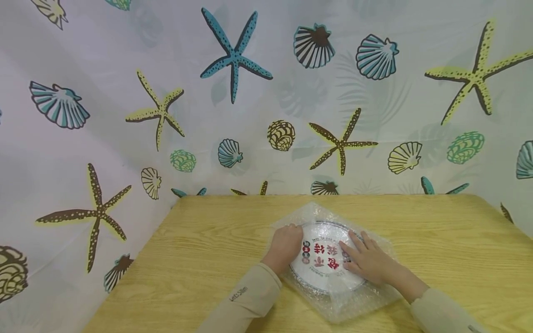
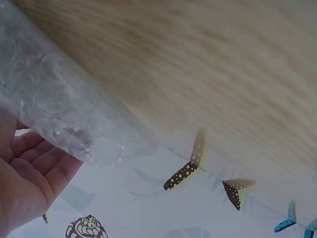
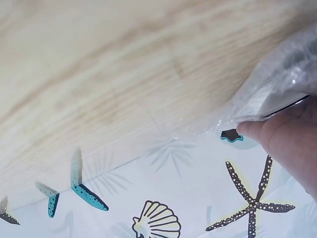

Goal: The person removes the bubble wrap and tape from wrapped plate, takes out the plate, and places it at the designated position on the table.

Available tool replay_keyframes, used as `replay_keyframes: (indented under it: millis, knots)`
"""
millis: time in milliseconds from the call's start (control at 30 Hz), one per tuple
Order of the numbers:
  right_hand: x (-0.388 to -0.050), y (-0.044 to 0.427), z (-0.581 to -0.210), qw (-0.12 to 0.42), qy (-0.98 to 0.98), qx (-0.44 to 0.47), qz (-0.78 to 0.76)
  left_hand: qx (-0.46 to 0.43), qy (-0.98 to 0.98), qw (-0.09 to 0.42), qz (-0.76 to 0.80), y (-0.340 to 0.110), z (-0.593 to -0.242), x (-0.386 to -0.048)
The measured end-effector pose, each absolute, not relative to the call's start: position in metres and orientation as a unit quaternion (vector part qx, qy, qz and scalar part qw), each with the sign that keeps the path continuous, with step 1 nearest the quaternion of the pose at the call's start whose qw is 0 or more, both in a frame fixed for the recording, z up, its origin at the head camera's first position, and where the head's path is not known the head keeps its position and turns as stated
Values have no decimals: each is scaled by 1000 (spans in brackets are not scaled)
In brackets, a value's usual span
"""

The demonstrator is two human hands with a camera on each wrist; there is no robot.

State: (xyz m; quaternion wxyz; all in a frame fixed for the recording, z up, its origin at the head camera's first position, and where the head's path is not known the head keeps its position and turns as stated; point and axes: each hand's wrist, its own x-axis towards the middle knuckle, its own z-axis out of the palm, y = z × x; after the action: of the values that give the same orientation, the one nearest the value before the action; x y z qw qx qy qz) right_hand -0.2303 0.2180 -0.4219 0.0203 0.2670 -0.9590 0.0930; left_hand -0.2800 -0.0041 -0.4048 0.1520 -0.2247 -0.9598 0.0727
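The plate (image 1: 322, 254) lies flat inside bubble wrap (image 1: 345, 305), upon the wood-grain table (image 1: 200, 259). At the left rim of the plate, the left hand (image 1: 286, 246) has its fingers bent and holds the bubble wrap. On the right part of the plate, the right hand (image 1: 370, 261) rests with fingers spread wide, and it grips nothing.

As I judge, the plate could slide out of the wrapping if the left hand pulls strongly while the right one presses too lightly. If the plate is lifted by the loose wrap only, it could slip and crack. Hard pressing on one rim could make it tip.

I count one plate, with four large red characters in its middle, one table, two hands and, behind the plate, one seashell-print curtain (image 1: 258, 106).
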Motion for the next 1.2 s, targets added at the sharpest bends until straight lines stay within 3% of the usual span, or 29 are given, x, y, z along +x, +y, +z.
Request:
replay_keyframes:
  millis: [800, 1200]
  knots:
    - [-229, 217, -421, 25, -958, 271, 87, -204, -972, 112, 41, -7, -402, -286]
    - [-230, 217, -423, 37, -958, 274, 78, -208, -970, 121, 44, -9, -403, -288]
